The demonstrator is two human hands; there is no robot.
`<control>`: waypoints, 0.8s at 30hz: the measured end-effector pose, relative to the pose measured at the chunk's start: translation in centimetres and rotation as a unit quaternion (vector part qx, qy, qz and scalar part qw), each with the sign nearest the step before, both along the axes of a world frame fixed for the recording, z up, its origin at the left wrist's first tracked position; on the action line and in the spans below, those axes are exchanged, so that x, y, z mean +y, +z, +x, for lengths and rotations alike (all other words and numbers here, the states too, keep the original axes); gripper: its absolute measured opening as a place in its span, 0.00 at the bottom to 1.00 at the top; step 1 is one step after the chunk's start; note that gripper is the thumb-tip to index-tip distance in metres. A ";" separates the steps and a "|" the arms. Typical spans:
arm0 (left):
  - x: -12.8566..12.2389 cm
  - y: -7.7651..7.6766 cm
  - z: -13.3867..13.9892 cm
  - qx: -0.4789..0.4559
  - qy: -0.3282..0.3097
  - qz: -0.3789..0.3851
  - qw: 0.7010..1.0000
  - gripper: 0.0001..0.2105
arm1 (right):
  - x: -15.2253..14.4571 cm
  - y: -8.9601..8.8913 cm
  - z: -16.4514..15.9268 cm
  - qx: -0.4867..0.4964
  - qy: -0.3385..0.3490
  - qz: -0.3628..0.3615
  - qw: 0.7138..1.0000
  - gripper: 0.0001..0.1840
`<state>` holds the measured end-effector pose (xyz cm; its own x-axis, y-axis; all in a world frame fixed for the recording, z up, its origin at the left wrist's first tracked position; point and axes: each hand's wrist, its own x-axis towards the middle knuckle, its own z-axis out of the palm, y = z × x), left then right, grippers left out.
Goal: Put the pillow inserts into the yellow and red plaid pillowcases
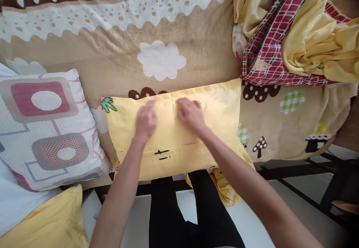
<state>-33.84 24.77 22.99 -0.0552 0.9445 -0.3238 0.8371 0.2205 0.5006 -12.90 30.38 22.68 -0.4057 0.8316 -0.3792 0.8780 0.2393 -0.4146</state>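
A yellow pillow [207,128] lies crosswise on the bed's front edge, with a green leaf print at its far left corner and small dark marks near the front. Over its left half is my left hand [146,120], blurred by motion, its fingers partly curled. My right hand [190,114] is over the middle, close to the far edge, with fingers curled in and slightly blurred. No cloth shows bunched in either hand. Whether the hands press on the pillow or hover just above it, I cannot tell.
A tan blanket [196,50] with cloud and mushroom prints covers the bed. On the left sit a patterned white pillow [92,136] and a yellow cloth item [56,218]. Red plaid cloth [269,50] and crumpled yellow fabric [311,35] lie far right. Dark bed-frame bars [297,194] show below.
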 end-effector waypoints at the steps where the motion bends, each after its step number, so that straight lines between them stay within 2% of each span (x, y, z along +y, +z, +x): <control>1: 0.4 -0.3 1.8 -0.005 -0.042 -0.027 0.999 0.25 | -0.8 0.0 -2.0 0.015 0.034 -0.008 0.999 0.25; 3: 0.8 -1.0 3.8 0.019 -0.077 -0.078 0.994 0.25 | -1.8 -0.6 -4.3 0.022 0.071 -0.021 0.997 0.25; 5: 0.8 -1.9 3.4 0.058 -0.062 -0.111 0.990 0.26 | -1.6 -1.5 -4.3 0.015 0.078 -0.019 0.997 0.26; 8: 0.2 -2.7 -0.9 0.100 0.001 -0.174 0.980 0.30 | 0.5 -2.6 -1.0 -0.012 0.059 -0.008 0.998 0.27; 12: -1.5 -3.0 -8.2 0.141 0.081 -0.237 0.958 0.29 | 3.4 -3.6 6.2 -0.090 -0.015 -0.008 0.996 0.28; 15: -3.4 -3.3 -11.9 0.169 0.150 -0.219 0.949 0.29 | 3.9 -4.1 11.9 -0.125 -0.054 0.013 0.991 0.28; 17: -4.5 -3.7 -13.1 0.161 0.238 -0.189 0.939 0.30 | 3.6 -4.3 15.4 -0.138 -0.092 0.015 0.986 0.29; 19: -5.4 -4.1 -13.6 0.132 0.310 -0.140 0.931 0.32 | 3.2 -4.4 18.1 -0.161 -0.152 -0.016 0.975 0.30; 22: -6.1 -4.6 -13.8 0.114 0.379 -0.064 0.916 0.35 | 2.5 -4.8 20.5 -0.178 -0.214 -0.053 0.959 0.32; 24: -6.1 -4.7 -13.9 0.074 0.451 -0.043 0.888 0.34 | 2.1 -5.3 21.0 -0.135 -0.254 -0.039 0.957 0.31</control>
<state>-47.74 18.64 18.31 -0.8258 0.4659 -0.3178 0.3553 0.8674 0.3485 8.05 32.49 17.40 0.1646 0.8602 -0.4826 0.9502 -0.2695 -0.1563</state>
